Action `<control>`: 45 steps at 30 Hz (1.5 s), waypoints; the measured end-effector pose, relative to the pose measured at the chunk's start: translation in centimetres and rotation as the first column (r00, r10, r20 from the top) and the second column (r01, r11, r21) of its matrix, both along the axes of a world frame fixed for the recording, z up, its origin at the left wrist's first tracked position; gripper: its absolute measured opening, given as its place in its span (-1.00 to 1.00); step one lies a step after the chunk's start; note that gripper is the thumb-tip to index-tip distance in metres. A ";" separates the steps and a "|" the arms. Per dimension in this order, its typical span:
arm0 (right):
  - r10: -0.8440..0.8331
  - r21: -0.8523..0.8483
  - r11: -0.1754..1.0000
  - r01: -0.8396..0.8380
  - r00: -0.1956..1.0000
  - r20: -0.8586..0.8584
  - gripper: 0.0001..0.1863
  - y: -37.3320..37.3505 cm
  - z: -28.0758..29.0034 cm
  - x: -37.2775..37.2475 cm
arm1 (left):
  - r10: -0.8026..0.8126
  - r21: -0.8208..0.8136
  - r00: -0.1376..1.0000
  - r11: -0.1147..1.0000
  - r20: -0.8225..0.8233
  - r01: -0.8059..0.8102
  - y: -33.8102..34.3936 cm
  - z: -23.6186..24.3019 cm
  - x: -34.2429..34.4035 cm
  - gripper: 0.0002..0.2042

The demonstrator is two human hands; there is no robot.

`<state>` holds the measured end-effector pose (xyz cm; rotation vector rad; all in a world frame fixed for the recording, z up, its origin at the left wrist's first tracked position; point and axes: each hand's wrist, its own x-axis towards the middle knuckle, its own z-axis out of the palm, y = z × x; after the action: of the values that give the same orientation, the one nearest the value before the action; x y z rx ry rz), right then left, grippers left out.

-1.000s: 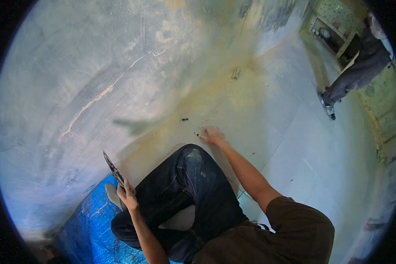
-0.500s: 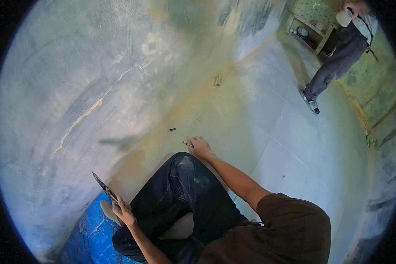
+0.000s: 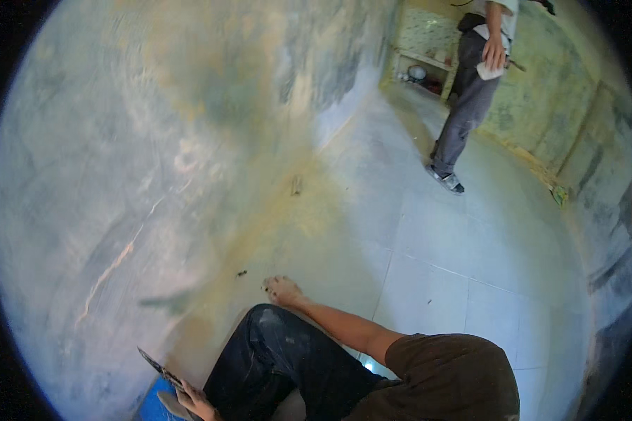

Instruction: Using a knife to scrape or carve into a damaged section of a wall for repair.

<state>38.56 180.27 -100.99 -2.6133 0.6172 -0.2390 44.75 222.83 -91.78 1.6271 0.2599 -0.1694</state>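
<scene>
Knife [image 3: 157,366], one, in closed fingers [image 3: 187,391] of left hand [image 3: 198,405]; one dark scrap [image 3: 241,274] near right hand [image 3: 284,290], grip unclear.

Grey mottled plaster wall [image 3: 84,154]: matt, rough, cracked. Pale square-tiled floor [image 3: 439,256]: smooth, slight sheen. Dark blue denim trousers [image 3: 295,358]: matt cloth, whitish scuff at knee. Dark brown cloth T-shirt [image 3: 449,375]: matt. Dark pointed knife [image 3: 159,368]: metal-looking blade.

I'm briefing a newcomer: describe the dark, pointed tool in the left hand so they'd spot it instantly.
Find the stained grey wall with a pale jagged crack. Below the crack, the bare left hand holds the slim dark tool. Its pointed tip sets it apart from the blue sheet.
</scene>
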 end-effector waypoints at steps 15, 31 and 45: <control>0.072 0.024 0.997 -0.069 0.983 -0.167 -0.65 -0.4 -1.7 0.4 | -0.005 -0.204 0.951 0.976 0.309 0.071 0.4 -2.1 -0.3 -0.82; -0.282 0.280 0.930 0.237 0.950 0.133 -0.76 -4.6 0.3 -18.3 | 0.010 -0.126 0.926 0.991 0.377 0.041 -1.7 2.8 -1.8 -0.67; -0.182 -0.067 0.977 0.201 0.960 0.214 -0.70 0.4 -1.3 -19.6 | 0.018 -0.075 0.858 0.997 0.513 0.024 0.3 7.9 -3.9 -0.59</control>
<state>19.01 180.66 -102.26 -2.5662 0.8018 -0.6034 40.85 223.12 -83.88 1.5322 -0.1616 0.2543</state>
